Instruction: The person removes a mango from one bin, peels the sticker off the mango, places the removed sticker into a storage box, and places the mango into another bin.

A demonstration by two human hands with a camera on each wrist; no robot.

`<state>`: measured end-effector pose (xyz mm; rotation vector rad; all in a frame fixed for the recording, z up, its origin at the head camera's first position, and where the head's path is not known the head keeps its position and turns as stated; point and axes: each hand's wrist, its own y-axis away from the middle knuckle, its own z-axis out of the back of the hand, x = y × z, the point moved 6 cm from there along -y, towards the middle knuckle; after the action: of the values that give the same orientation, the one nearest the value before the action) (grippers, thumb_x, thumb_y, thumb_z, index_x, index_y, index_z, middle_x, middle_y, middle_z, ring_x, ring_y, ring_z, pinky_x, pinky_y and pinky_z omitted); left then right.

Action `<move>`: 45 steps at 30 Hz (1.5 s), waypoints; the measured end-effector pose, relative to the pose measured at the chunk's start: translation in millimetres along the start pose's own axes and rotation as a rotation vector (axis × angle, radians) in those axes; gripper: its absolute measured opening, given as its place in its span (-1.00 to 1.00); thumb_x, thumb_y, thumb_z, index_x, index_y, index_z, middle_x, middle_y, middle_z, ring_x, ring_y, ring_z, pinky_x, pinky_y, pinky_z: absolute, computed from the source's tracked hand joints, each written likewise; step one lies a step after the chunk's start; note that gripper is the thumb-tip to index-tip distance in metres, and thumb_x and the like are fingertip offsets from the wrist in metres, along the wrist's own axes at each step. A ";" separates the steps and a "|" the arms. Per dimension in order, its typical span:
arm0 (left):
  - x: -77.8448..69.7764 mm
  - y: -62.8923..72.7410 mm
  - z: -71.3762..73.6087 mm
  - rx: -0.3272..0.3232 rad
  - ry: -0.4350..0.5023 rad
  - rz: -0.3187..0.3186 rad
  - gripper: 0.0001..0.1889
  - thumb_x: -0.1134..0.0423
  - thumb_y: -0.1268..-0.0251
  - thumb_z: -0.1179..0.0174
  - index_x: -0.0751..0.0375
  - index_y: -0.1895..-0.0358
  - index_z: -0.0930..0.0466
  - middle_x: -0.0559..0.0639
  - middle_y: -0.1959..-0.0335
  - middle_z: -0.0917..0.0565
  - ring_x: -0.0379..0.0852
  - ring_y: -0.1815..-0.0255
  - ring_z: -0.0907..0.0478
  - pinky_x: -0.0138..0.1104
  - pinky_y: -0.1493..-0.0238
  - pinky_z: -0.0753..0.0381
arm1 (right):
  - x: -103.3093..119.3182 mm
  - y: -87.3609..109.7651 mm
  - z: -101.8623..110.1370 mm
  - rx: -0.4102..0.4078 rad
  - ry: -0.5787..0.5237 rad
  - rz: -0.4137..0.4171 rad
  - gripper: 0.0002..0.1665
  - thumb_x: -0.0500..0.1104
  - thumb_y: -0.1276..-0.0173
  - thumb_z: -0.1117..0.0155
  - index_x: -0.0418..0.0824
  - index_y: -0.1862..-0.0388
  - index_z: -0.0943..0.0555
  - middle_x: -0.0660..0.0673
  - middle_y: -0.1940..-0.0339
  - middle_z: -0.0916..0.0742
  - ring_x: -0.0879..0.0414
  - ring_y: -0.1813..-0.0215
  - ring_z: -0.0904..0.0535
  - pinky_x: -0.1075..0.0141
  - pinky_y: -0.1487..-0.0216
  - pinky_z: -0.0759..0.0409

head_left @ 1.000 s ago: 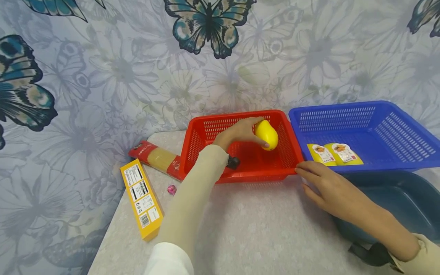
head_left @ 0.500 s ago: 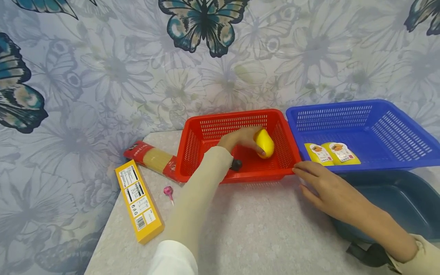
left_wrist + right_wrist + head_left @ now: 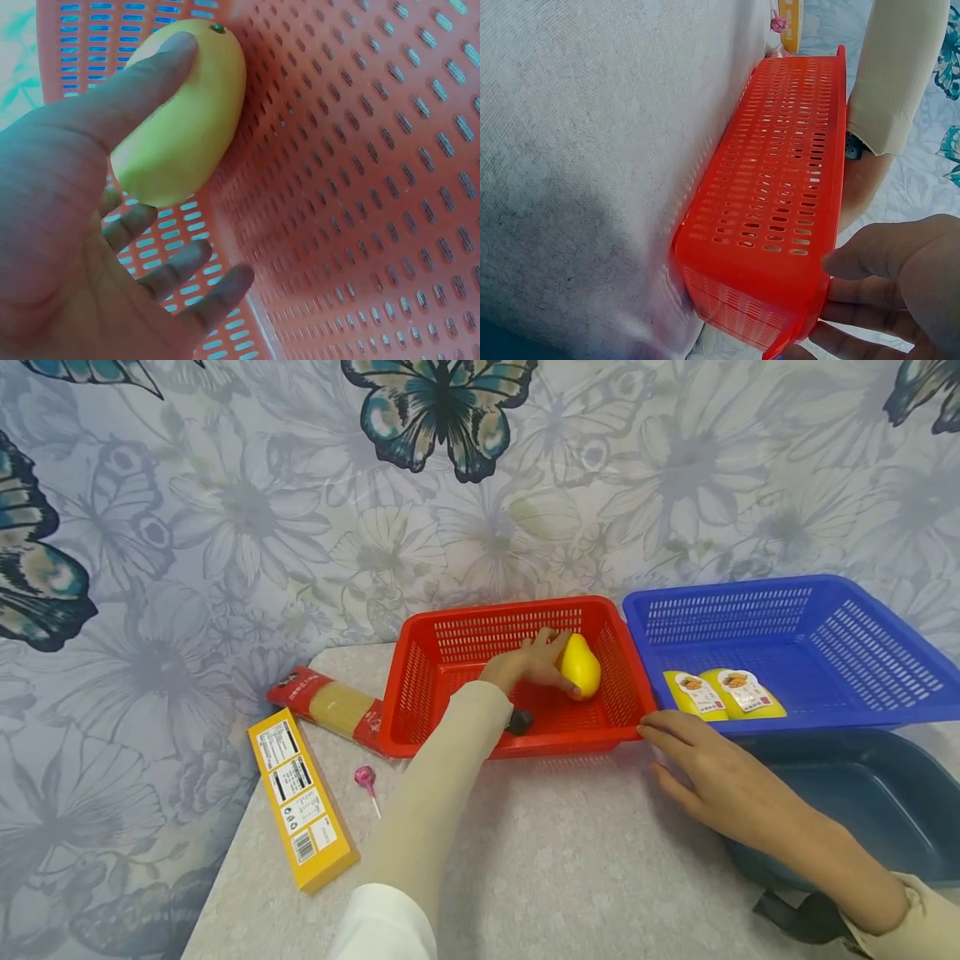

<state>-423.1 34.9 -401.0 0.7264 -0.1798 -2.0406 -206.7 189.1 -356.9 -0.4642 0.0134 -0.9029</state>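
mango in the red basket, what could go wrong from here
The mango may roll once the left hand leaves it, since its sides are smooth and rounded. The red basket could shift if the right hand, touching its near corner, pushes. The left sleeve might brush the lollipop lying beside it.

Pale table (image 3: 570,843) is pretty loaded — red basket (image 3: 570,744), blue basket (image 3: 787,664), dark tub (image 3: 847,793), red packet (image 3: 337,706), yellow box (image 3: 303,802), pink lollipop (image 3: 365,776).
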 end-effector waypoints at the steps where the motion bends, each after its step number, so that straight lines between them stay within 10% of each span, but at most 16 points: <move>1: 0.0 0.4 0.3 -0.009 -0.003 -0.008 0.14 -0.17 -0.20 -0.36 -0.04 -0.65 0.27 0.03 -0.59 0.11 0.19 -0.53 0.07 0.07 -0.46 -0.13 | 0.6 0.0 0.0 -0.003 -0.003 0.005 -0.40 -0.28 -0.13 -0.48 -0.37 -0.19 -0.59 -0.19 -0.16 -0.59 -0.03 -0.16 -0.52 -0.03 -0.11 -0.59; 10: -0.5 3.8 0.6 -0.026 0.037 -0.026 0.15 -0.15 -0.15 -0.39 -0.08 -0.64 0.25 0.05 -0.57 0.05 0.11 -0.51 0.00 0.08 -0.42 -0.22 | 3.1 -0.5 2.0 -0.040 -0.007 0.039 -0.41 -0.27 -0.14 -0.45 -0.36 -0.18 -0.58 -0.17 -0.15 -0.58 0.00 -0.15 -0.51 0.01 -0.11 -0.60; 15: -1.2 7.5 4.4 -0.067 0.046 -0.044 0.09 -0.16 -0.19 -0.37 -0.03 -0.64 0.17 0.07 -0.56 0.02 0.10 -0.51 -0.03 0.04 -0.42 -0.24 | 4.0 0.7 2.2 -0.054 -0.008 0.050 -0.52 -0.02 -0.50 -0.18 -0.36 -0.18 -0.58 -0.18 -0.15 -0.59 -0.01 -0.15 -0.52 0.00 -0.11 -0.59; 21: -0.3 16.1 16.7 -0.156 0.113 -0.089 0.02 -0.15 -0.20 -0.36 0.02 -0.63 0.04 0.10 -0.55 -0.02 0.05 -0.53 -0.07 -0.03 -0.44 -0.24 | 4.1 1.5 3.6 -0.045 -0.002 0.015 -0.40 -0.29 -0.13 -0.50 -0.34 -0.19 -0.60 -0.19 -0.15 -0.61 -0.05 -0.16 -0.53 -0.05 -0.09 -0.59; 34: -0.8 46.1 39.9 -0.336 0.337 -0.240 -0.20 -0.11 -0.31 -0.29 0.07 -0.54 -0.22 0.07 -0.38 -0.41 0.06 -0.32 -0.40 -0.16 -0.25 -0.47 | 2.5 1.7 3.9 -0.074 -0.025 0.040 -0.41 -0.33 -0.08 -0.51 -0.38 -0.15 -0.62 -0.21 -0.12 -0.61 -0.07 -0.13 -0.54 -0.07 -0.06 -0.60; 45: -0.2 83.9 37.3 -0.488 0.305 -0.291 -0.38 -0.11 -0.34 -0.29 -0.03 -0.40 -0.43 -0.10 -0.33 -0.47 -0.03 -0.19 -0.51 -0.24 -0.07 -0.58 | 2.0 2.5 3.0 -0.082 -0.036 0.034 -0.40 -0.34 -0.07 -0.53 -0.38 -0.16 -0.62 -0.22 -0.12 -0.62 -0.08 -0.12 -0.55 -0.07 -0.02 -0.62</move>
<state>-382.7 -17.4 -337.2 0.7671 0.6111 -2.0900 -203.0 190.0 -354.9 -0.5551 0.0249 -0.8629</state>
